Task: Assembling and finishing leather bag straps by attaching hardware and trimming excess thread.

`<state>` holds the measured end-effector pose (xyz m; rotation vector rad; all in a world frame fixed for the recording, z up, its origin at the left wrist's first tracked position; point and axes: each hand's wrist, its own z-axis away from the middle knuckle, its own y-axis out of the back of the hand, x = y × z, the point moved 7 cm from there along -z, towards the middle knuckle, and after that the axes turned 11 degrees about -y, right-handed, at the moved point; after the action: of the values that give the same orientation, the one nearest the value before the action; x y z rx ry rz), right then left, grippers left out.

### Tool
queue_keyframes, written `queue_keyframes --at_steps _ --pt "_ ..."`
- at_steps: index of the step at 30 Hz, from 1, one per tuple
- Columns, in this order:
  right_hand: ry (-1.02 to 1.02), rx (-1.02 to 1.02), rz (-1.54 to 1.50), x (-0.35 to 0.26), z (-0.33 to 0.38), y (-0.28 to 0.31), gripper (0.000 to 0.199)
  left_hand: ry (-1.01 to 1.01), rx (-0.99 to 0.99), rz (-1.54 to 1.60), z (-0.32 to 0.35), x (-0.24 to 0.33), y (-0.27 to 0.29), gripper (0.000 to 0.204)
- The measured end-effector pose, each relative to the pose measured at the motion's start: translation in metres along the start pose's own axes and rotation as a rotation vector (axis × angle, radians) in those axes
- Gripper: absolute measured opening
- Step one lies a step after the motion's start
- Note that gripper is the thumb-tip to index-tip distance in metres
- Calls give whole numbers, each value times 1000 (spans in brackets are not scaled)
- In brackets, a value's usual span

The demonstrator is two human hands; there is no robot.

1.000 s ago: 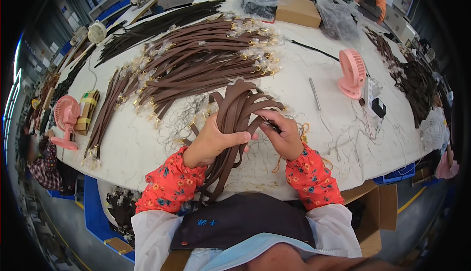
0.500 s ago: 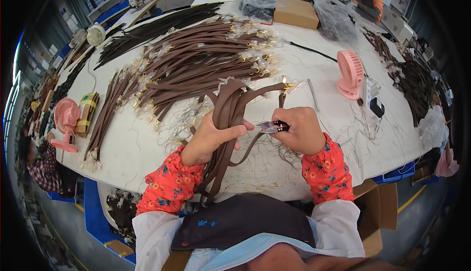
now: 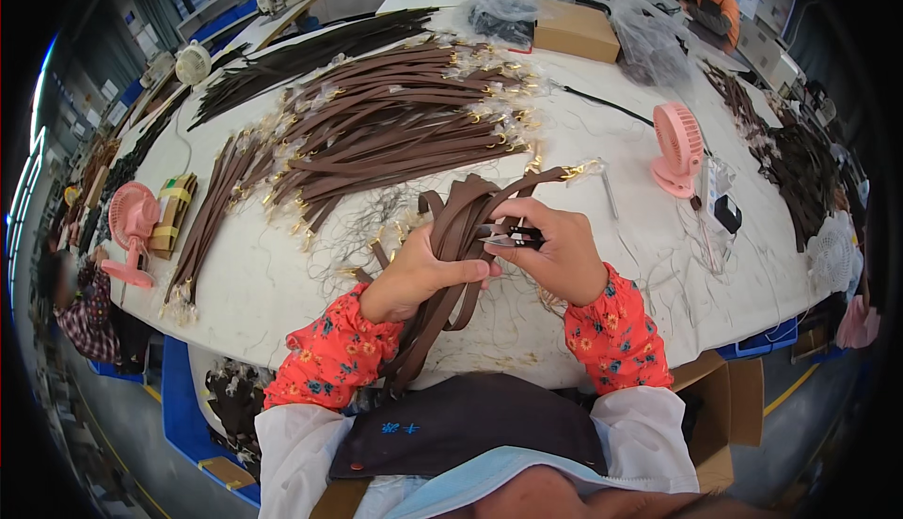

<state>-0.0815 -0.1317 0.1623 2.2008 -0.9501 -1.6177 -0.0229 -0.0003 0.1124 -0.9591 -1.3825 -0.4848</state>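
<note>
My left hand (image 3: 414, 275) is closed round a bundle of brown straps (image 3: 437, 307), which droops over the table's near edge. In my right hand (image 3: 562, 248) is a pair of small thread snips (image 3: 514, 237) with black grips. Their blades point left at the bundle, close to my left thumb. My right fingers also touch the upper straps of the bundle. One strap end with a gold clasp (image 3: 571, 172) in clear plastic reaches out to the right, above my right hand. Other gold clasps show beside my left hand. Part of the bundle is hidden behind my fingers.
Many brown straps (image 3: 376, 133) lie in a broad pile beyond my hands, with black straps (image 3: 292, 68) behind. Pink fans (image 3: 677, 148) stand right and left. A metal rod (image 3: 610, 196), loose threads and a cardboard box (image 3: 577, 32) rest on the white table (image 3: 602, 331). Other people sit nearby.
My right hand has moved left with the snips, up against the bundle. The clasped strap end has shifted slightly right. My left hand keeps its hold on the straps.
</note>
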Motion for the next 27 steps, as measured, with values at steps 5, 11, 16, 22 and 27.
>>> queue_keyframes --at_steps 5,11,16,22,27 --pt "-74 137 -79 19 24 13 30 31 54 87 2 4 7 47" --pt "163 248 199 13 38 11 28 29 69 84 1 2 6 53" --pt "255 259 305 8 41 7 30 38 75 77 2 2 7 52" --pt "287 239 283 7 42 3 30 47 55 63 1 1 5 50" --pt "282 239 282 6 42 2 29 38 62 59 1 1 3 50"
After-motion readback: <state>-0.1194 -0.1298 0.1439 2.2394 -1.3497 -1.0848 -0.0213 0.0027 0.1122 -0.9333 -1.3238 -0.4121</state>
